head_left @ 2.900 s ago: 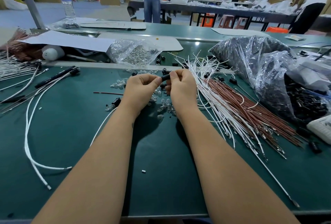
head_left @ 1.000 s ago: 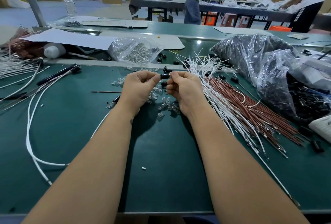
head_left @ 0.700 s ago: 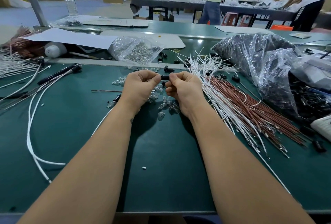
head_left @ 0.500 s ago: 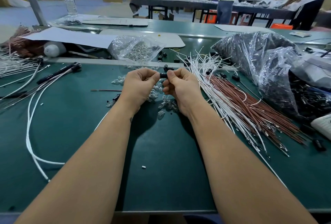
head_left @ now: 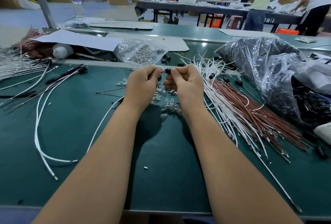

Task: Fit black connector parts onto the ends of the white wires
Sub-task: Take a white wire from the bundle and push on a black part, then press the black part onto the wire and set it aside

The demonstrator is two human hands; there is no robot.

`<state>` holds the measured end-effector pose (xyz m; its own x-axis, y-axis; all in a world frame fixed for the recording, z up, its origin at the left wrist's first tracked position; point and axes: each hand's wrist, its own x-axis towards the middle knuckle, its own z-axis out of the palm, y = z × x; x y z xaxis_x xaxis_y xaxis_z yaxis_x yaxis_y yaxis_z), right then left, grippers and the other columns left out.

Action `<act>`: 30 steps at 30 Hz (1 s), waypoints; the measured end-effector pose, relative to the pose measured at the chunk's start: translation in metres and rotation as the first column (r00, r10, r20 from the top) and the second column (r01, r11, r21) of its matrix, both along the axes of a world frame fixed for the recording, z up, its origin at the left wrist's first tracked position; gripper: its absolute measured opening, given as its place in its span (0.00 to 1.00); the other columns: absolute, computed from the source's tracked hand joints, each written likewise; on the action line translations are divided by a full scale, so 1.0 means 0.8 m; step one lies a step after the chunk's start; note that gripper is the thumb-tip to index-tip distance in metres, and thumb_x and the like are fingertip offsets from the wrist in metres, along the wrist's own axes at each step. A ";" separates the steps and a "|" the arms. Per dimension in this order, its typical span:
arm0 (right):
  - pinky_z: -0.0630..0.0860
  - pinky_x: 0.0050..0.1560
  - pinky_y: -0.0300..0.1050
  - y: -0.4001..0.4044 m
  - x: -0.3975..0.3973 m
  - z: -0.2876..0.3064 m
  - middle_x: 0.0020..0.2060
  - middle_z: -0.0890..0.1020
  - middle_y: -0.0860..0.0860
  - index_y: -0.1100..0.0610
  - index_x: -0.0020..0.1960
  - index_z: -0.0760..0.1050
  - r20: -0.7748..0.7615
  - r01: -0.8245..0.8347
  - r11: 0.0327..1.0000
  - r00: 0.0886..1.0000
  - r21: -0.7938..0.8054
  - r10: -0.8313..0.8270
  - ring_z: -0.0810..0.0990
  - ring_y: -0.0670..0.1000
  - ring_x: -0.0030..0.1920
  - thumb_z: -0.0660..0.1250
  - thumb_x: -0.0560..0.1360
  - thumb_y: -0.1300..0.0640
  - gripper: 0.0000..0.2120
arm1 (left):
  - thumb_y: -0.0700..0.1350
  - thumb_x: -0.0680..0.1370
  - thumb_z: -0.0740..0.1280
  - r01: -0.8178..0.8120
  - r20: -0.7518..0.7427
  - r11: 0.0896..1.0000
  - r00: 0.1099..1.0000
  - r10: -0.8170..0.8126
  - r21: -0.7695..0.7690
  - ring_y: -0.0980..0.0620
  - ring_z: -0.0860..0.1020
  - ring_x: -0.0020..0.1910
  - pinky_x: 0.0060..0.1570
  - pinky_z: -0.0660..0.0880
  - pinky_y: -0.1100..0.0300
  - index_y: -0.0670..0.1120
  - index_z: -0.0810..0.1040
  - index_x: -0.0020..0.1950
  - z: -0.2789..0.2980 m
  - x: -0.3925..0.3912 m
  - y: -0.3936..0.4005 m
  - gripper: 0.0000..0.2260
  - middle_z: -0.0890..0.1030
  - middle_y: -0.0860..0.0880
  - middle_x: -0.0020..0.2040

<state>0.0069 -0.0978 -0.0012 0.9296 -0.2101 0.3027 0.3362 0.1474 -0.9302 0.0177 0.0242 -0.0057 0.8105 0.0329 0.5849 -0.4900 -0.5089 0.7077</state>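
A small black connector (head_left: 167,71) is held up between my two hands above the green table (head_left: 75,134). My left hand (head_left: 143,85) pinches its left end, where a short clear or metal tip shows. My right hand (head_left: 184,82) pinches its right end with thumb and forefinger. A white wire (head_left: 105,116) runs from under my left wrist down across the table. A fan of loose white wires (head_left: 220,87) lies just right of my right hand, mixed with brown wires (head_left: 254,114).
Several small clear bulbs (head_left: 170,106) lie scattered under my hands. A clear bag of bulbs (head_left: 141,53) sits behind them. Large plastic bags of black parts (head_left: 279,73) fill the right side. Long white wires (head_left: 38,116) and black-tipped cables (head_left: 66,76) lie at left.
Both hands have stayed together on the black connector, lifting it slightly. People at the far tables have walked to the right.
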 end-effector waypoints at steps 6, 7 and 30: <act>0.81 0.41 0.45 -0.008 -0.002 0.002 0.35 0.83 0.51 0.57 0.46 0.74 0.080 0.044 0.997 0.996 0.063 -0.049 0.84 0.52 0.37 0.64 0.78 0.65 0.05 | 0.49 0.82 0.61 -0.036 -0.116 0.949 0.990 0.076 0.314 0.53 0.68 0.29 0.32 0.67 0.59 0.49 0.80 0.49 0.030 -0.010 0.036 0.09 0.72 0.54 0.29; 0.81 0.41 0.45 -0.008 -0.002 0.001 0.36 0.84 0.51 0.56 0.46 0.75 0.071 0.039 0.999 0.997 0.016 -0.040 0.84 0.52 0.38 0.65 0.77 0.66 0.06 | 0.50 0.81 0.61 -0.067 -0.115 0.946 0.987 0.109 0.317 0.54 0.69 0.29 0.32 0.67 0.59 0.52 0.80 0.49 0.034 -0.012 0.046 0.09 0.72 0.55 0.29; 0.67 0.52 0.48 -0.081 0.004 -0.001 0.54 0.78 0.56 0.57 0.55 0.77 0.064 0.197 0.150 0.784 -0.969 -0.618 0.72 0.57 0.55 0.64 0.73 0.60 0.11 | 0.47 0.77 0.61 -0.263 -0.108 0.840 0.930 0.352 0.474 0.48 0.61 0.68 0.62 0.56 0.47 0.57 0.74 0.65 0.033 0.020 0.018 0.17 0.71 0.53 0.69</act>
